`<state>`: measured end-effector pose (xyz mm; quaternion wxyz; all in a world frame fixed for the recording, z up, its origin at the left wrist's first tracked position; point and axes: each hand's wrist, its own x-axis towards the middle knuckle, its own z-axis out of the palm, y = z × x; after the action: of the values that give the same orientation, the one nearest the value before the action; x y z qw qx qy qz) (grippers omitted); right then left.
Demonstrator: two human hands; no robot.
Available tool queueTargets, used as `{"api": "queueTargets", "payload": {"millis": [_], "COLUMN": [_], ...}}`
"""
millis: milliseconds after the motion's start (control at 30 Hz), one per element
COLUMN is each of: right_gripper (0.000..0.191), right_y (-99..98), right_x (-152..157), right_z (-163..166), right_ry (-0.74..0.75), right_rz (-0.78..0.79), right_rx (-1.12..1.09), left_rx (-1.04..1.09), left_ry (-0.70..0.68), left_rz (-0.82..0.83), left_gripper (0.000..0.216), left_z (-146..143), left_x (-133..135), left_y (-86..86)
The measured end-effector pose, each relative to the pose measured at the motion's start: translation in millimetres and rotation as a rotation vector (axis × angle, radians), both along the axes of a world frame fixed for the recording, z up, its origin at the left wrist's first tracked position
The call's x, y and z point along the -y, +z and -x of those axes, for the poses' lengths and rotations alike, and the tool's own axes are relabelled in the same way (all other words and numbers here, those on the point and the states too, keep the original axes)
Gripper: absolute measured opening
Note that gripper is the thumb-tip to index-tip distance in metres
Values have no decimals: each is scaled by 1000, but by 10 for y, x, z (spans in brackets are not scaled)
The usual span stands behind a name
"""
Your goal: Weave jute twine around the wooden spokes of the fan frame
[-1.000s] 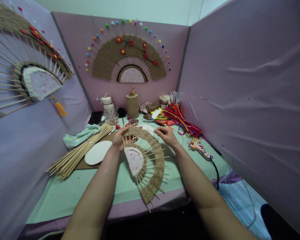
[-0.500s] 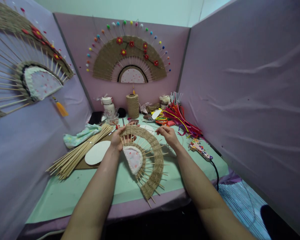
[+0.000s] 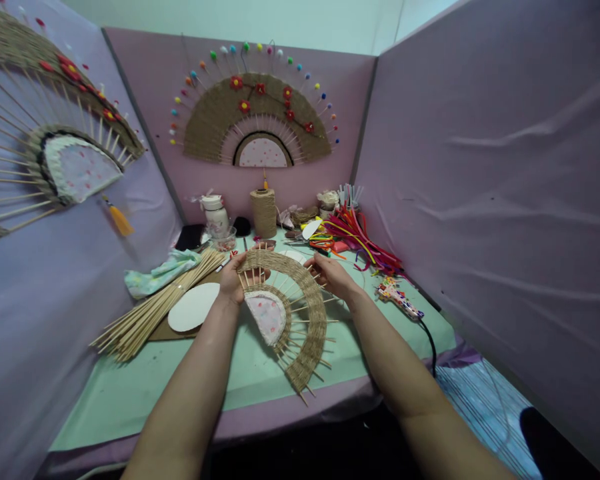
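A half-round fan (image 3: 314,319) of woven twine on thin wooden sticks is held tilted over the table, its dotted half-circle centre (image 3: 269,317) facing me. My left hand (image 3: 234,279) is closed round its upper left end, thumb in front and fingers behind the sticks. At the upper right outer edge, among the stick tips, is my right hand (image 3: 329,275). Its fingers are bent together in a pinch on a thin strand of twine, mostly hidden there. The woven outer band and a narrower inner band are joined by bare sticks.
A bundle of sticks (image 3: 163,303) and a white oval card (image 3: 195,307) lie left. Behind stand a twine spool (image 3: 263,213) and a white bottle (image 3: 215,217). Coloured pipe cleaners (image 3: 363,243) and a corded glue gun (image 3: 400,298) lie right. A finished fan (image 3: 207,127) hangs behind.
My right hand has moved left and slightly down, from beside the fan to its outer edge. The left hand keeps its hold, and the view has shifted slightly.
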<state>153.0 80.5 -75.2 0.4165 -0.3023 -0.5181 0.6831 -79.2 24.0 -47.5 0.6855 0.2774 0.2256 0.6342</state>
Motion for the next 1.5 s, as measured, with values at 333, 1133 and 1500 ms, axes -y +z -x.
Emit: {"api": "queueTargets", "payload": {"millis": [333, 1133, 1500], "right_gripper": [33, 38, 38], "right_y": [15, 96, -36], "right_x": [84, -28, -144], "right_z": [28, -86, -60], "right_ry": [52, -149, -398], "right_rz": [-42, 48, -306], "right_rx": [116, -32, 105], "left_rx": [12, -232, -231], "left_ry": [89, -144, 1], "left_rz": [61, 150, 111], "left_gripper": [37, 48, 51], "left_z": [-27, -172, -48], "left_x": [-21, -40, -65], "left_y": [1, -193, -128]}}
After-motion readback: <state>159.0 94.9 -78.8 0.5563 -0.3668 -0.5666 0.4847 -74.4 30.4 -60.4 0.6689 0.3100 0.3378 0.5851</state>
